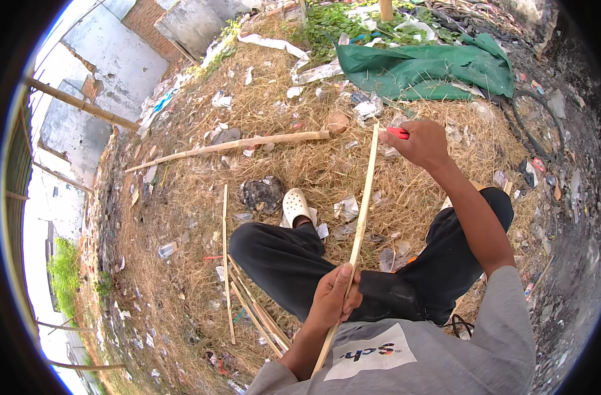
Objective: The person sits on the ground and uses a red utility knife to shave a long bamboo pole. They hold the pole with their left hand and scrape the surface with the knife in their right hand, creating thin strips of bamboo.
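A long, pale strip [361, 224] of split bamboo or wood slants up from my lap, its lower end against my grey shirt. My left hand [336, 296] is closed around its lower part. At the strip's far tip, my right hand [422, 141] is closed on a red-handled tool [398, 133]. Only a bit of red shows beyond the fingers, and I cannot make out the blade or working end. That tool touches or nearly touches the strip's tip.
More thin strips [254, 306] lie left of my knee, beside a single upright-lying strip [226, 263]. Farther off are a long pole [228, 146], a dark rock [262, 194] and a green tarp [432, 69]. Dry grass and litter surround my cream clog [298, 205].
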`<action>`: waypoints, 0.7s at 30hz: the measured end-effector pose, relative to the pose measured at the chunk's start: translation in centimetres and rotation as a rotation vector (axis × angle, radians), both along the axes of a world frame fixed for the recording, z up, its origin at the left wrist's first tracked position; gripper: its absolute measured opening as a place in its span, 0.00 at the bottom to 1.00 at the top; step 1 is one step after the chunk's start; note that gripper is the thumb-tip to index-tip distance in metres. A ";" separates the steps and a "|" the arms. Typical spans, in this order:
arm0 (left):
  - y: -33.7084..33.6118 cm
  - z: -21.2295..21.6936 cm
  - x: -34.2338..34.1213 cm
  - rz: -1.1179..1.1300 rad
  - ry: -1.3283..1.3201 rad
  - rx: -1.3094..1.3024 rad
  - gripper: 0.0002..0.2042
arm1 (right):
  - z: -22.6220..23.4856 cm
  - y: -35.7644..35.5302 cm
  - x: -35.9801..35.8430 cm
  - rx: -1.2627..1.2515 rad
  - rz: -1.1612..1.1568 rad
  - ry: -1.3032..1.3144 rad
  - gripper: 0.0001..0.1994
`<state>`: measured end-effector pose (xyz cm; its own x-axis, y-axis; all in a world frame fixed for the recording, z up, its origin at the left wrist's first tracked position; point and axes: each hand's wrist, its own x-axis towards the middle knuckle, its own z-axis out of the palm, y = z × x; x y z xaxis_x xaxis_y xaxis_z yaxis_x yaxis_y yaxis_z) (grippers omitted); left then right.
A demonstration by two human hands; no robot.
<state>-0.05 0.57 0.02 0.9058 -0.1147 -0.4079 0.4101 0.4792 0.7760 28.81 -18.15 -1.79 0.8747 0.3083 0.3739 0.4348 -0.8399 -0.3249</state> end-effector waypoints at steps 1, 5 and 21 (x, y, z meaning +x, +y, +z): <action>-0.1 0.0 -0.3 0.007 0.003 -0.010 0.18 | -0.1 -0.1 0.1 0.014 -0.017 -0.017 0.38; 0.0 0.3 -1.2 -0.075 -0.029 0.076 0.18 | 0.6 -0.8 1.5 0.122 -0.145 0.083 0.38; 1.0 1.6 1.5 0.068 -0.032 0.350 0.18 | -0.5 3.1 -7.8 0.151 0.453 -0.066 0.33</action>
<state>1.44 1.53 1.62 0.9195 0.0880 -0.3831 0.3592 0.2078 0.9098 20.97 -15.06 -2.25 0.6377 0.5913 0.4936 0.7700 -0.5066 -0.3879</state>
